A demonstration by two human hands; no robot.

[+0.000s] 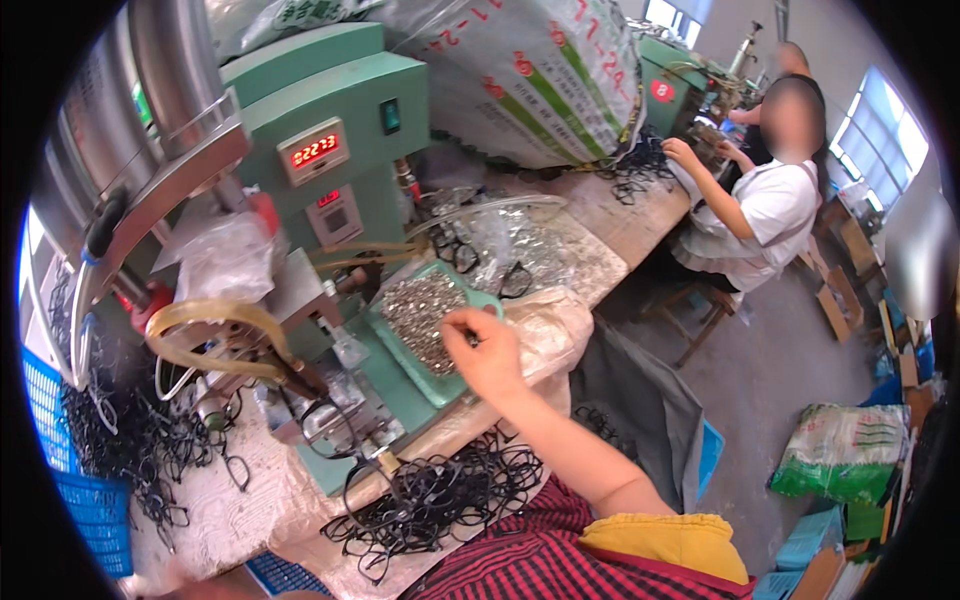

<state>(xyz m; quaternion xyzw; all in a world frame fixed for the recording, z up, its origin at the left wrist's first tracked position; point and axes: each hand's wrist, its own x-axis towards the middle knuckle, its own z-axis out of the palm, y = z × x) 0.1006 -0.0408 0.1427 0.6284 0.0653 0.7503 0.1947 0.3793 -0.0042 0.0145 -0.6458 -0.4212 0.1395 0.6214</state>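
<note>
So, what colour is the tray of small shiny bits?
The tray is light green, best seen in the head view.

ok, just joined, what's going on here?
Someone at a green bench machine has their right hand over a green tray of small metal parts, fingers drawn together; can't tell if they hold a piece. The left hand can't be made out. A pile of black glasses frames lies at the near edge of the bench, with more dark frames heaped to the left. Farther back, a co-worker sits at another green machine.
</note>
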